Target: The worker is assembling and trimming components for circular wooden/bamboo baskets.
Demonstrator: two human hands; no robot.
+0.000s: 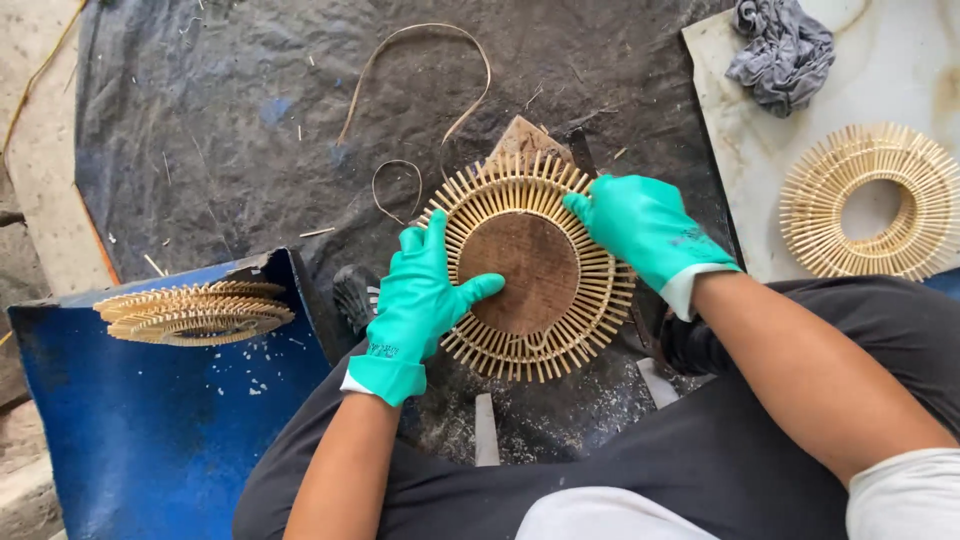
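I've got the round rattan ring (528, 268), pale radiating sticks around a rough brown wooden disc (520, 272), lying flat between both grips on dusty black sheeting (230, 130). My left hand (418, 300), in a smooth teal glove, clamps its near-left rim with the thumb on the disc; my right hand (645, 225) curls over the far-right rim. Left of that grip, stacked rings (195, 312) sit on a blue board (150, 430); right, another ring (870, 200) and a crumpled grey rag (782, 50).

Both hands, left hand (420, 300) and right hand (645, 225), wear teal-green gloves with white cuffs. Between them a pale straw-yellow ring of radiating sticks (590, 290) surrounds a brown wooden disc (525, 270). Left of them is a white-flecked blue box (150, 430); beyond the right hand lies a grey rag (785, 50).
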